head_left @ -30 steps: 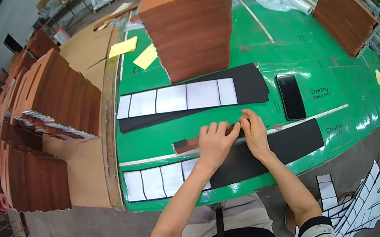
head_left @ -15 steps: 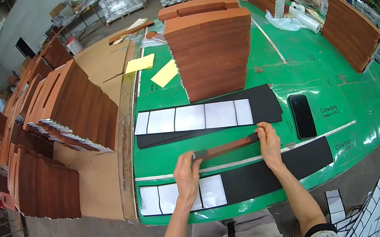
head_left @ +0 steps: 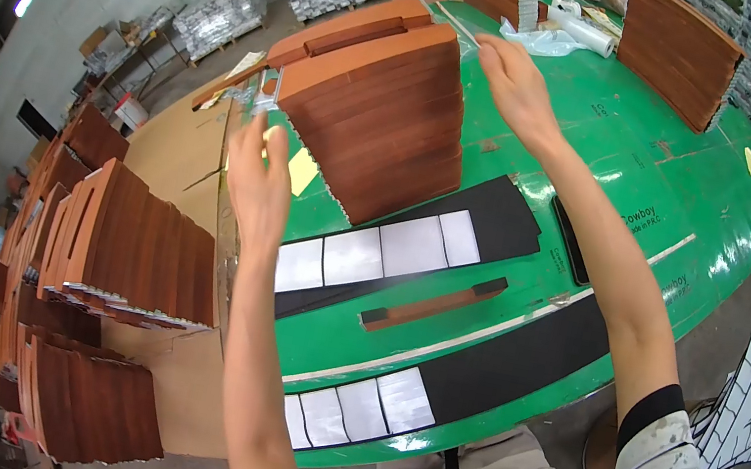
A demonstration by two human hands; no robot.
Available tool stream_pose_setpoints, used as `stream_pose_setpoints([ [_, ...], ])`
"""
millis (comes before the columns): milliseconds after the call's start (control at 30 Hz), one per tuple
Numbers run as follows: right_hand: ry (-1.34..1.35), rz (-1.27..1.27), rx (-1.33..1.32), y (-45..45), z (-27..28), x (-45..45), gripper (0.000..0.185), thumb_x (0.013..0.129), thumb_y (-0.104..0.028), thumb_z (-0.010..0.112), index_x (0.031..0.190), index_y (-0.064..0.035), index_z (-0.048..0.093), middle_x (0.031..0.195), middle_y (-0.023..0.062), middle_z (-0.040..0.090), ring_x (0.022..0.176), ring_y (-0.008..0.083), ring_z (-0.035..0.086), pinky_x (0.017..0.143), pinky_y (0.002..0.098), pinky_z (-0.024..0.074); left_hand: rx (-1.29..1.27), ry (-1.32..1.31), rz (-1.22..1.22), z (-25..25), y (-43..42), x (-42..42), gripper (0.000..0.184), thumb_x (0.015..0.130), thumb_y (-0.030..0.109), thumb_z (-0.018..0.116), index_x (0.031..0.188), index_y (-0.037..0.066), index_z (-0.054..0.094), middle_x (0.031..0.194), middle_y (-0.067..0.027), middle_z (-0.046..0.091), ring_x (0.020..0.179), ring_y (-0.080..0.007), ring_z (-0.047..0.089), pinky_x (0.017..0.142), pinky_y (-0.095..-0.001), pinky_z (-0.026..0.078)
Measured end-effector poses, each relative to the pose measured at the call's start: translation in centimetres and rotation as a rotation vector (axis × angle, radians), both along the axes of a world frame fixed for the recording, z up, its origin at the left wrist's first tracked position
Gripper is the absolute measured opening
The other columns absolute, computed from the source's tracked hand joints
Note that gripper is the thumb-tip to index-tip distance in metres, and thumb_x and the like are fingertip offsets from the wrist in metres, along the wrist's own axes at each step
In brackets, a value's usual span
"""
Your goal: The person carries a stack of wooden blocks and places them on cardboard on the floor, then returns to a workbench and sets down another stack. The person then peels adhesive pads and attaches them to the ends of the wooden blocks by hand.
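Note:
My left hand [head_left: 258,176] is raised by the left side of the tall stack of brown wood-grain boards [head_left: 386,116], thumb and fingers apart and nothing in it. Beyond the stack's right corner is my right hand [head_left: 515,83], fingers stretched forward and holding nothing. A narrow brown strip with dark ends [head_left: 433,305] lies on the green table [head_left: 531,262]. Behind it rest black strips [head_left: 509,220] topped by a strip with white panels [head_left: 383,251]. Nearer my body lies another black strip [head_left: 514,360] with white panels at its left end [head_left: 362,410].
A black phone [head_left: 570,241] is partly hidden by my right forearm. More brown boards stand at the left [head_left: 143,244] and back right [head_left: 678,57]. Plastic rolls [head_left: 582,32] lie at the back. White-panelled strips [head_left: 741,414] are piled at the lower right.
Both hands have let go of the brown strip, which now lies on the table. They have moved forward and apart to either side of the tall stack.

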State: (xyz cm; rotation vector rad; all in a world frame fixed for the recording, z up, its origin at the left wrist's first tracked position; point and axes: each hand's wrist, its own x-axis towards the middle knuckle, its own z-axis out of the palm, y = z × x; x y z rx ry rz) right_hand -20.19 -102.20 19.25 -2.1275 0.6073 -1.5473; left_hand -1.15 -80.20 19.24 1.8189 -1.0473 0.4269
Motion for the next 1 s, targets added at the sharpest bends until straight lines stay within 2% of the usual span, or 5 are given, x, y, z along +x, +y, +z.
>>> stream_pose_setpoints([
  [233,0.231,0.058,0.351,-0.5,3.3,2.7,0.039,0.090,-0.032,0.048,0.088,0.0041,0.062,0.087,0.0236,0.061,0.084,0.0382,0.058,0.077,0.0450,0.0446,-0.008,0.473,-0.010,3.8,-4.1,2.5,0.037,0.093,0.029,0.051,0.096,-0.004,0.066,0.065,-0.0022,0.048,0.068,-0.0128,0.045,0.065,-0.0298,0.040],
  [367,0.344,0.147,0.198,-0.2,3.4,0.2,0.036,0.090,-0.031,0.052,0.091,0.0032,0.063,0.083,0.0145,0.063,0.075,0.0267,0.057,0.072,0.0364,0.0462,-0.203,0.385,-0.175,4.5,-1.4,1.4,0.030,0.091,0.024,0.057,0.102,-0.002,0.068,0.080,-0.0013,0.060,0.071,-0.0080,0.048,0.065,-0.0259,0.040],
  [533,-0.062,0.382,0.531,7.9,-0.7,-7.7,0.027,0.090,-0.022,0.062,0.105,-0.0001,0.062,0.091,0.0000,0.062,0.081,0.0097,0.055,0.073,0.0270,0.0459,-0.231,0.440,-0.231,0.1,7.1,-6.6,0.025,0.087,0.005,0.061,0.109,-0.005,0.063,0.098,-0.0065,0.065,0.090,-0.0129,0.059,0.078,-0.0287,0.047],
  [700,0.311,0.370,0.639,13.4,-9.5,-16.2,0.024,0.084,-0.001,0.061,0.108,-0.0001,0.061,0.100,-0.0003,0.059,0.087,0.0054,0.053,0.074,0.0204,0.0440,0.246,0.151,-0.162,-10.5,15.2,-12.2,0.022,0.079,0.004,0.070,0.099,-0.001,0.064,0.094,-0.0146,0.065,0.086,-0.0254,0.063,0.078,-0.0315,0.048],
  [1000,0.326,0.113,0.523,15.7,-18.4,-15.2,0.024,0.080,-0.005,0.069,0.104,-0.0023,0.066,0.085,0.0068,0.065,0.074,0.0135,0.061,0.068,0.0257,0.0494,0.301,0.291,-0.063,-18.1,14.3,-13.7,0.025,0.078,-0.003,0.067,0.102,-0.007,0.062,0.097,-0.0193,0.063,0.082,-0.0284,0.063,0.070,-0.0340,0.050],
])
